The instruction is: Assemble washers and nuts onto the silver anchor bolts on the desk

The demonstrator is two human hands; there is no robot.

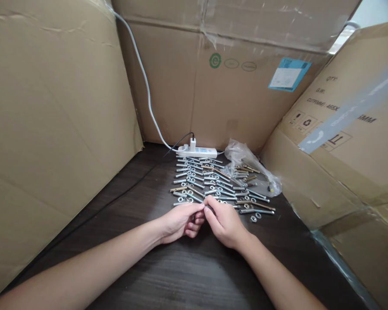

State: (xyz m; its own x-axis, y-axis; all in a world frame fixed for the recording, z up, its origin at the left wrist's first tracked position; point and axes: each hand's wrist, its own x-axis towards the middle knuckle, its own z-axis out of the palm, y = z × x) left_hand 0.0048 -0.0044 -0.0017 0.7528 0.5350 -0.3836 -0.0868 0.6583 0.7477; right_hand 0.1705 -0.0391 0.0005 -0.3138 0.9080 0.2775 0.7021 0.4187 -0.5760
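My left hand (184, 219) and my right hand (224, 221) meet above the dark table, fingertips pinched together. Whatever they pinch is hidden by the fingers or too small to name. Just beyond them, rows of metal bolts and sleeves (257, 211) lie side by side, with loose nuts (253, 219) and washers (258, 215) among them. Most of these parts are silver; a few, such as a brass-coloured sleeve (178, 189), are yellowish. Part of the nearest row is covered by my hands.
Behind the rows stands a white power strip (198, 151) with a plugged-in adapter. A black cable (123, 193) crosses the table at left. At right lies a clear plastic bag (242, 153) near more brass-coloured pieces. Cardboard boxes (168, 77) wall in the back and both sides.
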